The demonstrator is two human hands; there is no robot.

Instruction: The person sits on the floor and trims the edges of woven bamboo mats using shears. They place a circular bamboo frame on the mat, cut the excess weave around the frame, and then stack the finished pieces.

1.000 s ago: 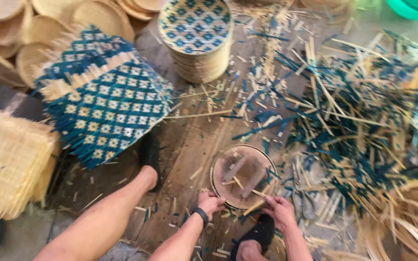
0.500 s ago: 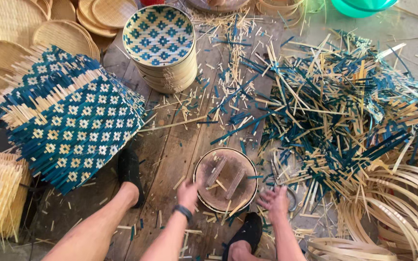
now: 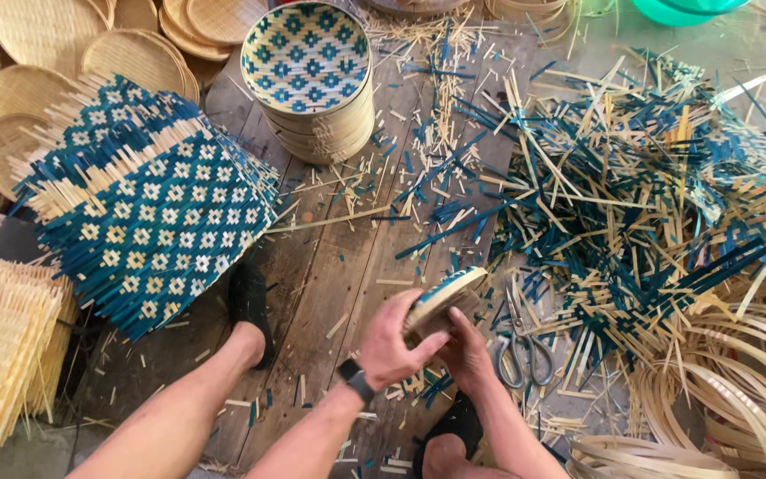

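Stack of blue-patterned woven trays [image 3: 308, 62], scissors [image 3: 521, 348], heap of bamboo strips [image 3: 649, 195], bamboo hoops [image 3: 738, 399]

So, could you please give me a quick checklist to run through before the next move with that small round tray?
1. Both hands on the tray: left hand and right hand grip the small round tray. Ok.
2. Tray level: it is tilted on edge. Not ok.
3. Scissors within reach: lying on the floor just right of the hands. Ok.
4. Floor boards free of trimmings: scattered with cut strips. Not ok.
5. Stack of finished trays standing straight: upright. Ok.
6. Tray rim fully trimmed: cannot tell.
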